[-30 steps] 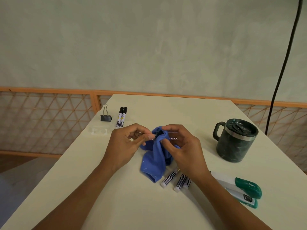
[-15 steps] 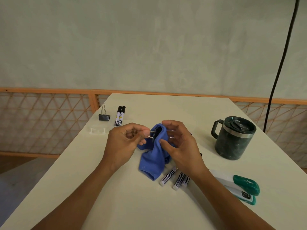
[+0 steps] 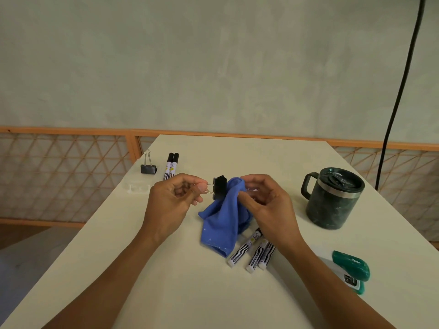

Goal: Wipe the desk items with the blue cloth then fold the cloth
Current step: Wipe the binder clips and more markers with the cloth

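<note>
Head view: seemingly midway. Pinching wire handles of small black metal binder clip (image 3: 219, 187) with left grip (image 3: 173, 201), pressed against soft blue fabric cloth (image 3: 222, 225) clamped in right grip (image 3: 269, 206), tail draped on pale cream bench (image 3: 166, 281). No folding yet; dark green lidded mug (image 3: 332, 205), green stapler (image 3: 351, 267) probably unwiped.

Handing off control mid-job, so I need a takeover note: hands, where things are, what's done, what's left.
Left hand: pinches the wire handles of a black metal binder clip, held above the white table.
Right hand: pinches the top of the crumpled blue fabric cloth beside that clip; the cloth's lower end rests on the table.
Far left: second black binder clip, two black-capped markers. By the cloth: three white markers. Right: dark green mug, green stapler.
Done: cannot tell which items are wiped.
Left: finish wiping, then fold the cloth, not yet folded.
</note>
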Tool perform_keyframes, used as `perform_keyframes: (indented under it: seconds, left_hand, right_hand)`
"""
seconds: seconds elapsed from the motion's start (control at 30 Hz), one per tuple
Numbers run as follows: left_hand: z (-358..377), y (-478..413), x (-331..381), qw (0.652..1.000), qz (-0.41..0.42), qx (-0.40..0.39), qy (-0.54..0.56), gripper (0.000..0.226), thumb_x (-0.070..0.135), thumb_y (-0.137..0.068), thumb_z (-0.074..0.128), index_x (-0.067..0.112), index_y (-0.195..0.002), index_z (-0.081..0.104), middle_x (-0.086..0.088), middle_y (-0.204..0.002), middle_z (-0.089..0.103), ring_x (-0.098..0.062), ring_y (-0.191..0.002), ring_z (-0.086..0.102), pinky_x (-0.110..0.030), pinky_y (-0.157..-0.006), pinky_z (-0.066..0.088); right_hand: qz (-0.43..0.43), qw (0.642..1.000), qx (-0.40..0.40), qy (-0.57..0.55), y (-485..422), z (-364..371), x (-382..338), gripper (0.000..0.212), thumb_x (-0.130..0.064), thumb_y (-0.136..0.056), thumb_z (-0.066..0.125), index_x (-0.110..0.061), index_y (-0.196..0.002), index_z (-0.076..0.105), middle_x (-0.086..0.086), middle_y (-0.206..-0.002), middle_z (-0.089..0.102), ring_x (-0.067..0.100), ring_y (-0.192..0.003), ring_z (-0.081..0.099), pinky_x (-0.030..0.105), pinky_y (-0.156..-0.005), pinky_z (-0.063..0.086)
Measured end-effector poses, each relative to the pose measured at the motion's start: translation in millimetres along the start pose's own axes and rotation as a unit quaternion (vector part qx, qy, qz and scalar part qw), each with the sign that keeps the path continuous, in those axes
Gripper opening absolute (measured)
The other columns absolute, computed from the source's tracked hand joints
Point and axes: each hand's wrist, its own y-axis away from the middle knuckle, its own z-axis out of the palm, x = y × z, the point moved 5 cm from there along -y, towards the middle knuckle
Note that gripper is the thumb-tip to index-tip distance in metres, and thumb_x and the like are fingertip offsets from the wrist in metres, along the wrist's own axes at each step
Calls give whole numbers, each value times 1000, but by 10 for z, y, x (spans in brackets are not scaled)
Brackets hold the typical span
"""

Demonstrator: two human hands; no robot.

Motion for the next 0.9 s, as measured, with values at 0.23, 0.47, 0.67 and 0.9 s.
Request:
perform_keyframes:
  seconds: [0.23,0.47,0.67,0.9]
  left_hand:
    - [109,53,-11,999,-15,-26,16,5,12,-96,79,13,-100,82,-1,-84,80,-19,-70,73,-25,-73,61]
    - [91,71,21,1000,7,-25,-14,5,14,-97,79,17,-99,81,2,-86,80,-20,-74,75,-27,-77,62]
    - [67,114,129,992,77,12,-95,14,9,-96,79,23,-95,82,15,-87,79,-17,-81,76,-23,-81,59]
    - [57,183,253,967,199,28,-156,21,-7,-94,76,13,-94,82,16,-94,79,-5,-95,76,-13,-86,54]
  right_hand:
    - [-13,997,-44,59,58,152,-25,42,-12,-93,81,-31,-127,67,-17,-114,74,3,-107,72,18,-85,59]
    - [-8,996,-74,41,39,137,-24,39,-9,-97,76,-34,-127,69,-15,-121,73,10,-113,72,29,-94,61]
    - [26,999,-1,-21,17,47,-58,16,-24,-101,72,-29,-116,75,-12,-115,77,11,-109,73,36,-98,61]
    - [105,992,-74,-19,14,152,8,18,-36,-100,74,-34,-117,77,-7,-116,77,19,-107,73,47,-97,61]
